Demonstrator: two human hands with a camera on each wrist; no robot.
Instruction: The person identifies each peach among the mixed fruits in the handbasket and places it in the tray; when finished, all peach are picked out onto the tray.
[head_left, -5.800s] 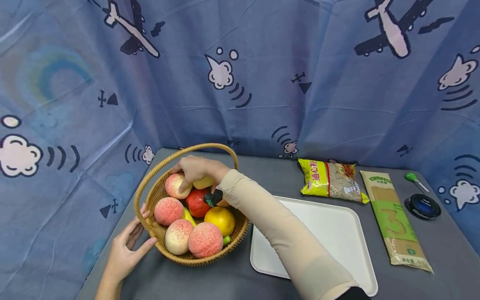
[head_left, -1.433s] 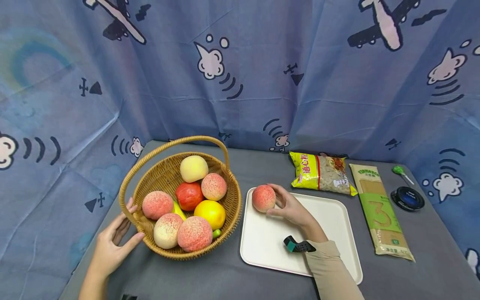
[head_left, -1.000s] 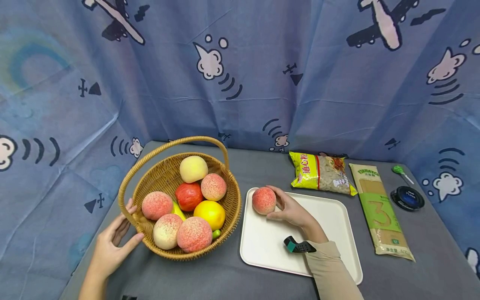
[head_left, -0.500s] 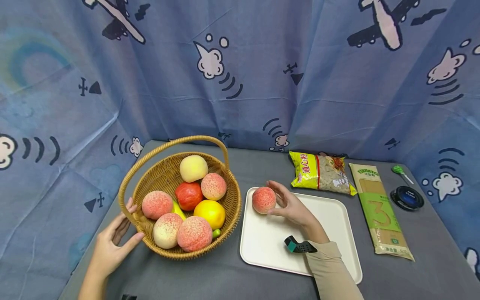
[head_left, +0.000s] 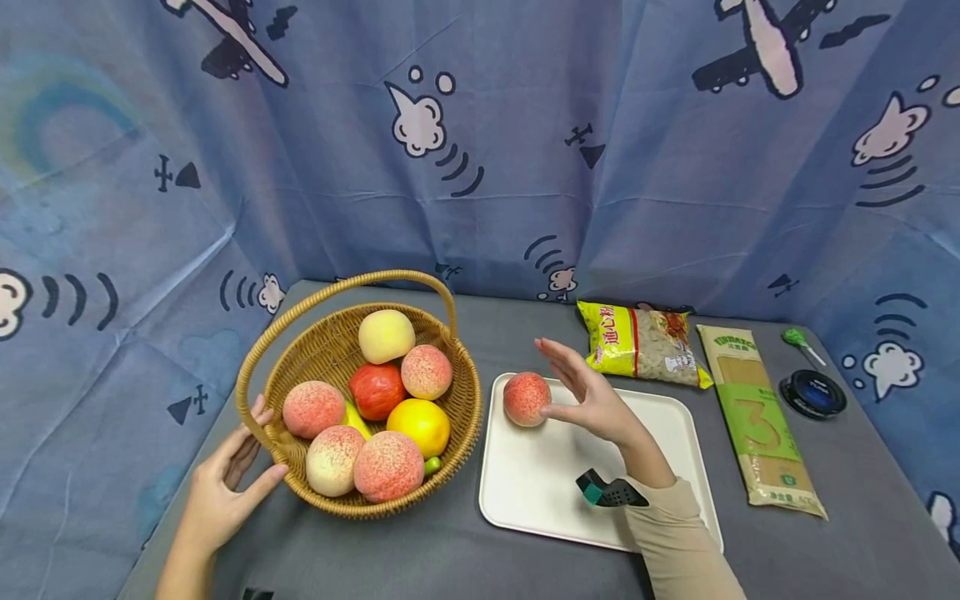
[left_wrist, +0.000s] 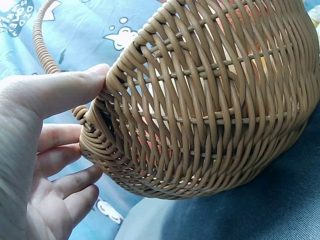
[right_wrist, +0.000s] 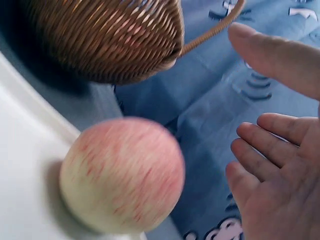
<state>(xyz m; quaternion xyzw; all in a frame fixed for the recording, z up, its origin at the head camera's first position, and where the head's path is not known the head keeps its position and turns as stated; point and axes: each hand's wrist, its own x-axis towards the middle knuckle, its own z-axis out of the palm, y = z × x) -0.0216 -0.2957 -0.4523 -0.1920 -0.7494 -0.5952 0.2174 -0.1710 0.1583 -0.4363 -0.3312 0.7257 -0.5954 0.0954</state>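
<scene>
A pink-red peach (head_left: 527, 399) sits at the left end of a white tray (head_left: 540, 500). My right hand (head_left: 592, 404) is just right of it, fingers spread and empty; the right wrist view shows a gap between the peach (right_wrist: 122, 175) and the palm. At the left stands a wicker basket (head_left: 468, 433) with a tall handle. In it lie several peaches (head_left: 389, 467), a red apple (head_left: 377, 392), a yellow round fruit (head_left: 419, 427) and part of a banana (head_left: 356, 419). My left hand (head_left: 225, 487) touches the basket's outer left side, thumb (left_wrist: 87, 82) at the rim beside the handle's foot.
Behind the tray lies a yellow bag of pasta (head_left: 645, 343). Right of the tray are a long green-labelled noodle pack (head_left: 761, 421), a round dark tin (head_left: 813, 394) and a green-topped stick (head_left: 802, 343). A blue patterned curtain (head_left: 510, 167) borders the grey table (head_left: 450, 554).
A peach has gone from the basket's back left to the tray with my right hand. The right hand has since let go and drawn up and right. My left hand stays at the basket.
</scene>
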